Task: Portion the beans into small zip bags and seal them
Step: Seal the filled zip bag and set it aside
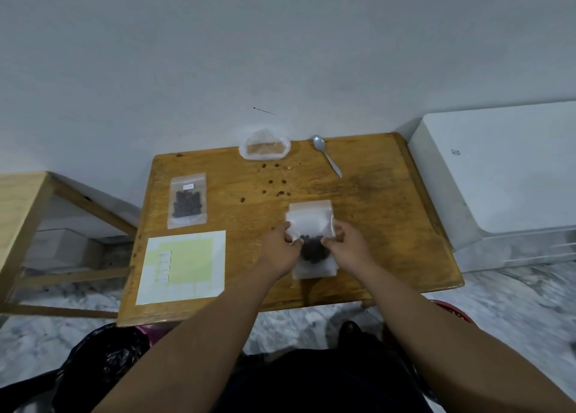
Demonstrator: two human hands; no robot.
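A small clear zip bag [310, 222] with dark beans [312, 249] in its lower part is held over the wooden table [389, 225]. My left hand [280, 250] pinches its left edge and my right hand [347, 247] pinches its right edge, thumbs toward the beans. More flat zip bags [314, 270] lie under it. A filled, labelled zip bag [187, 205] lies flat at the table's left. At the back edge sits an open clear bag [265, 148], looking nearly empty. Several loose beans [276, 183] are scattered between it and my hands.
A metal spoon [327, 155] lies at the back right of the table. A label sheet [182, 270] lies at the front left. A white appliance [498, 175] stands right of the table, a wooden frame [28, 225] left. A black plastic bag [99, 369] sits by my lap.
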